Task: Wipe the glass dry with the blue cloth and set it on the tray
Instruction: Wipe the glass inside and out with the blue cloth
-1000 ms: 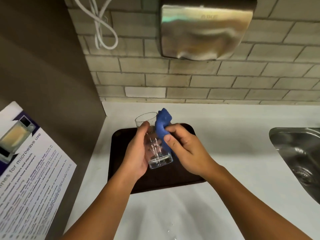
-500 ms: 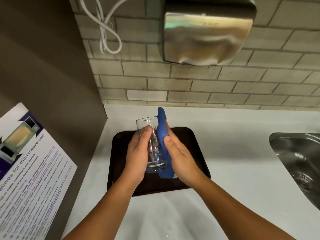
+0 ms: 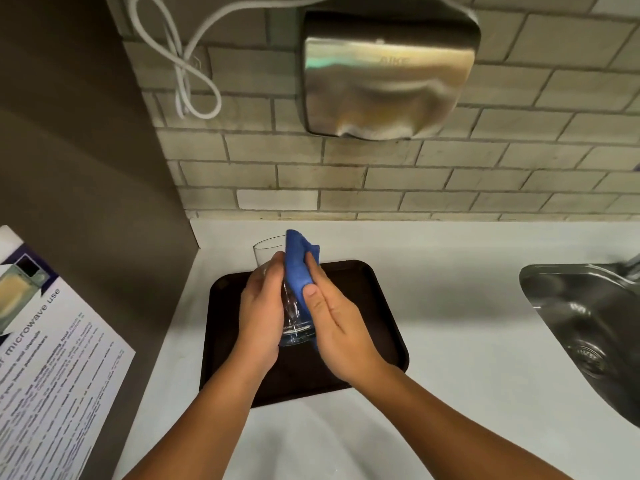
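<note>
A clear drinking glass (image 3: 294, 323) is held above the dark brown tray (image 3: 377, 306), tilted with its rim pointing away from me. My left hand (image 3: 259, 313) grips the glass along its left side. My right hand (image 3: 336, 327) presses the blue cloth (image 3: 298, 268) flat against the right side of the glass. The cloth folds over the rim and hides part of it. The tray lies on the white counter (image 3: 450, 341) below both hands.
A steel sink (image 3: 588, 327) is sunk into the counter at the right. A metal hand dryer (image 3: 388, 74) and a looped white cable (image 3: 183, 74) hang on the brick wall. A brown side panel with a microwave notice (image 3: 52, 358) stands at the left.
My right hand slid the cloth along the glass, and the cloth now bunches higher over the rim. The glass stays in my left hand above the tray.
</note>
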